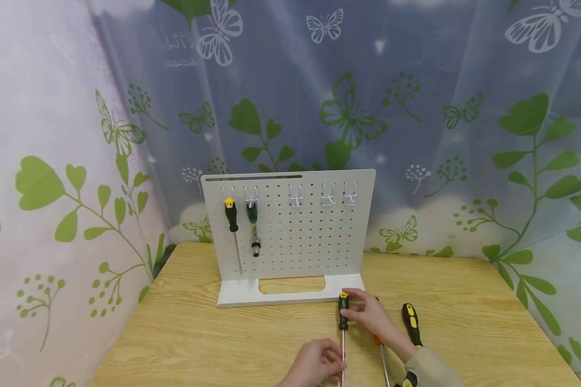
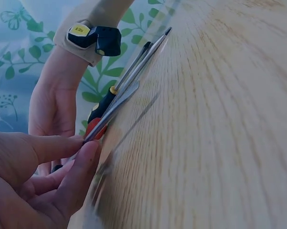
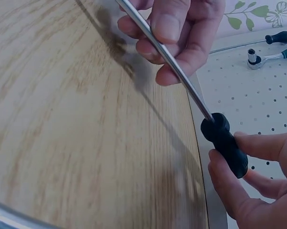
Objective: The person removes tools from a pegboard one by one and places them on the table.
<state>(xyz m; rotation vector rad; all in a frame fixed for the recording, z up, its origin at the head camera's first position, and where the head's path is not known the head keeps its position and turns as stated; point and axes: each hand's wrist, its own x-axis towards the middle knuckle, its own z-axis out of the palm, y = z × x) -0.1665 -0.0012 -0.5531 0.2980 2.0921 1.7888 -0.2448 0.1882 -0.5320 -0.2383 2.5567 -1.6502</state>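
Note:
Both hands hold one long screwdriver (image 1: pixel 343 314) with a black handle, a yellow end and a metal shaft, above the wooden table. The right hand (image 1: pixel 368 314) grips the handle between thumb and fingers, as the right wrist view also shows on the dark handle (image 3: pixel 225 143). Farther down, the left hand (image 1: pixel 314 361) pinches the metal shaft (image 2: pixel 112 110) between thumb and finger. In the left wrist view the flat tip is bare and lifted off the table, its shadow below. Close to the right forearm lie a red-handled screwdriver (image 1: pixel 378 340) and a black-and-yellow screwdriver (image 1: pixel 410 322).
A white pegboard (image 1: pixel 314 258) stands at the back of the table (image 1: pixel 184 328). From its left hooks hang a yellow-ended screwdriver (image 1: pixel 231 216) and a ratchet wrench (image 1: pixel 253 215). Three more clear hooks, one a plastic hook (image 1: pixel 296 198), sit farther right. A patterned curtain (image 1: pixel 290 86) hangs behind.

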